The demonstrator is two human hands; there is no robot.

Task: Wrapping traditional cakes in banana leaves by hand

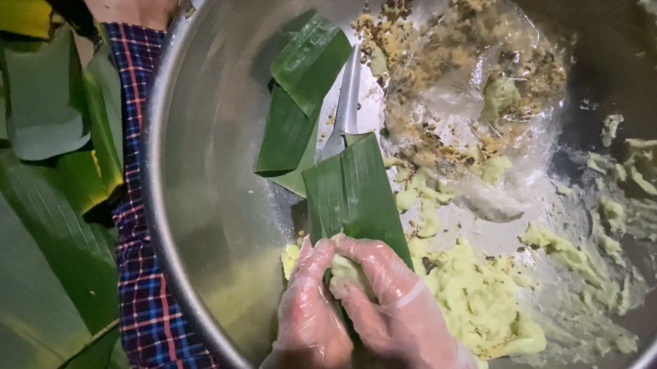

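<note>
Support: a cloth (144, 305) in dark blue and red plaid, spread under everything in view; it shows as a strip on the left of centre and again at the lower right corner.

Lying directly on it:
- One large round steel basin (206, 227), shiny, filling most of the view (its rim overhangs the plaid strip).
- A loose heap of cut banana leaves (4, 256) along the left side, overlapping one another, some dark green, some paler on the underside, one yellowing piece at the top left. Their inner edges lap over the cloth, just beside the basin wall.
</note>
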